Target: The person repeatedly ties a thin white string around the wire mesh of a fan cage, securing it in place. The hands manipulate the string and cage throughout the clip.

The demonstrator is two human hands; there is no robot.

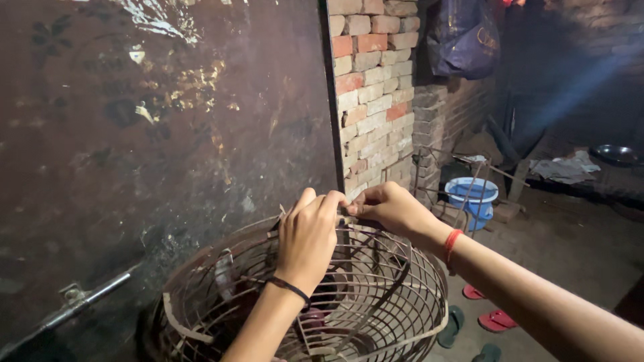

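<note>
A round, rusty wire cage (396,295), like a fan guard, stands in front of me near a dark metal door. My left hand (308,238) is curled over the cage's top rim, fingers pinching the wire; a black band circles that wrist. My right hand (392,208) meets it at the same spot on the rim, fingertips closed on the wire; a red thread is on that wrist. Whatever small thing lies between the fingertips is hidden.
A rusty metal door (161,134) with a sliding bolt (80,298) fills the left. A brick wall (372,87) stands behind the hands. A blue bucket (473,198), a hanging dark bag (463,37), a metal bowl (614,154) and red and green slippers (493,318) lie to the right.
</note>
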